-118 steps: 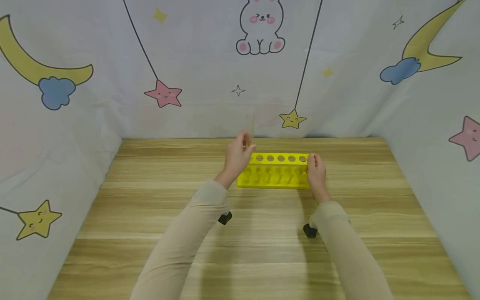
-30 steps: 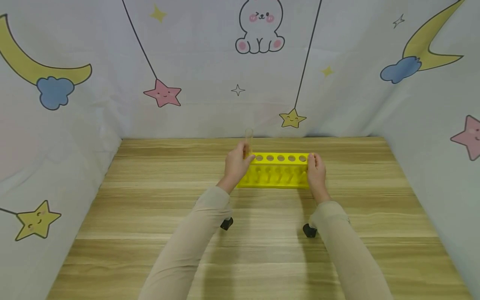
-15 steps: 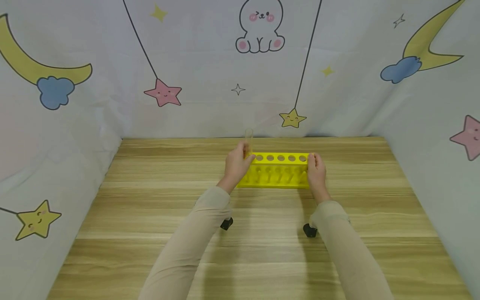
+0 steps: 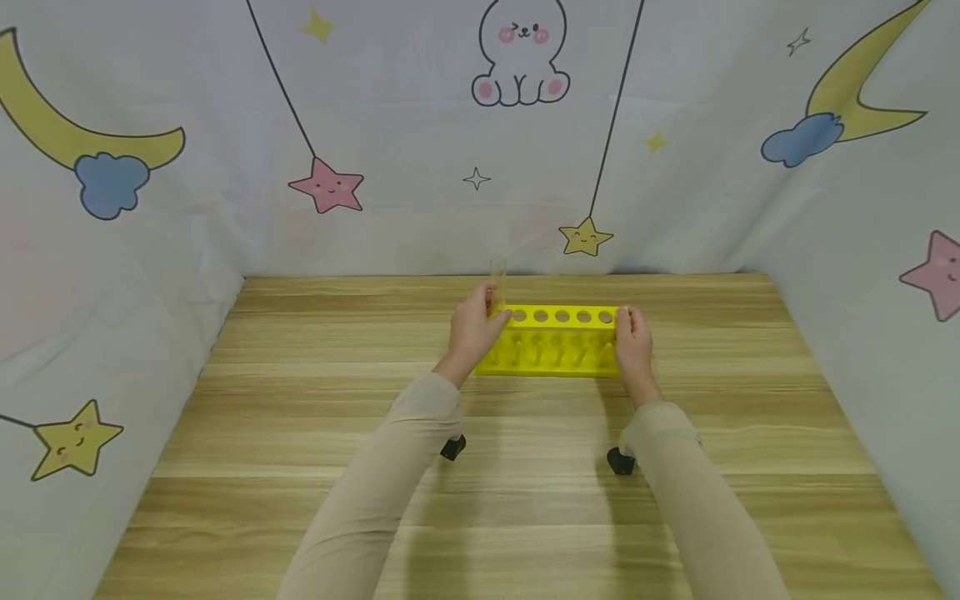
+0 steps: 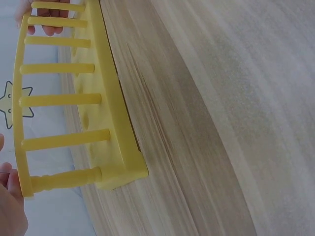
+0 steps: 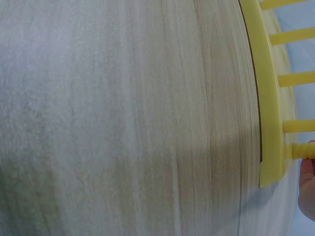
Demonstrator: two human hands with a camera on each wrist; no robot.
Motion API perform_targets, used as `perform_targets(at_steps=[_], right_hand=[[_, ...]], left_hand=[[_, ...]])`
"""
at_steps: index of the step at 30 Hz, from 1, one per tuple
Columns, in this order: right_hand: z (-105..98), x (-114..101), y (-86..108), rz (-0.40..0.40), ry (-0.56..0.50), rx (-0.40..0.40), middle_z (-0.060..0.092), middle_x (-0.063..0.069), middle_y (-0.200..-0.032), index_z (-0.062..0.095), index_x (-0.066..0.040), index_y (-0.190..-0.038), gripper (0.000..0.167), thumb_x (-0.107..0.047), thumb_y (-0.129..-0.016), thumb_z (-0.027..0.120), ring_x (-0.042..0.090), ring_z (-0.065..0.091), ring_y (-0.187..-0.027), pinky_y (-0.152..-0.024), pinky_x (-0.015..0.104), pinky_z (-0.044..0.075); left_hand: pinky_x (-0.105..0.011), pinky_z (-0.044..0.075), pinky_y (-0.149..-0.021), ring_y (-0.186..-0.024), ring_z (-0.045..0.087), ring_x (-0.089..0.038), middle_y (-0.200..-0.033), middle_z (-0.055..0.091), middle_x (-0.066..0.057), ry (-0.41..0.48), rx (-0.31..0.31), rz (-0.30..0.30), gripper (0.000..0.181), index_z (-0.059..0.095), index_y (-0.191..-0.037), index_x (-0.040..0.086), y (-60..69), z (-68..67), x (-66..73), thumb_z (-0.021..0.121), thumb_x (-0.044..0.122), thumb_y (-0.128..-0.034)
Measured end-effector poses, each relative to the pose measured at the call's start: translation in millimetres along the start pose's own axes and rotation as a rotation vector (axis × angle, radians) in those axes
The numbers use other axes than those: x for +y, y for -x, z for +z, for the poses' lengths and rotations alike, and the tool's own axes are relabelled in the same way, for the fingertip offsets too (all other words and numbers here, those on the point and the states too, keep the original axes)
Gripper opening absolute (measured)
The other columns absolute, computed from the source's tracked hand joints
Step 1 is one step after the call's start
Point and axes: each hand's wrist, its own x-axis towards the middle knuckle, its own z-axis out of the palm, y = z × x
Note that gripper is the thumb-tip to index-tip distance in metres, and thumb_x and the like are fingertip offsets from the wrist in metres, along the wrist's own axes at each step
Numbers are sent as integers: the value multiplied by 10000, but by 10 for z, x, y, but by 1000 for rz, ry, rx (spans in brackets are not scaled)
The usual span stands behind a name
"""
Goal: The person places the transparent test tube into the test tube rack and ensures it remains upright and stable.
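A yellow test tube rack (image 4: 557,327) stands on the table, with a row of round holes along its top and pegs below. At its left end my left hand (image 4: 471,327) pinches a clear test tube (image 4: 498,270), which rises upright above the fingers. The tube's lower end is hidden, so I cannot tell how deep it sits in the end hole. My right hand (image 4: 634,346) grips the rack's right end, thumb on top. In the left wrist view the rack (image 5: 118,118) fills the left side; the right wrist view shows its base (image 6: 268,113) and part of the right hand (image 6: 307,196).
The wood-grain table (image 4: 540,500) spreads in front of the rack and to both sides. A white curtain (image 4: 420,225) printed with stars and moons hangs behind it and at the sides. Black wrist-camera parts (image 4: 453,447) jut out below both sleeves.
Compared with 3.9 s ago, the left hand and the test tube are lower, down at the rack's left end. Over the last second nothing visibly moves; the right hand keeps its place.
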Motion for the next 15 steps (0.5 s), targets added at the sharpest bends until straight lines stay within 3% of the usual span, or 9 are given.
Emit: perform_targets(at_steps=[7,15], right_hand=[[-5,7,8,-22,-17,2,332,-41,-644,455,-137,-929,308,-422,-932,335,79,325,-579,-543,200,299],[-21,-14,21,-8,-24,-19,340,-41,-659,456,-92,-963,359,-429,-929,338,79,342,-594,-547,199,313]], left_hand=[[-296,484,-769,-845,536,-181,-1029,600,-58,4,-1,-4,491,448,-1225,97,5,-6,6,652,223,-797],[-325,471,-855,-972,555,-203,-1073,598,-75,36,26,2,466,463,-1201,117,33,-18,-2,661,204,-788]])
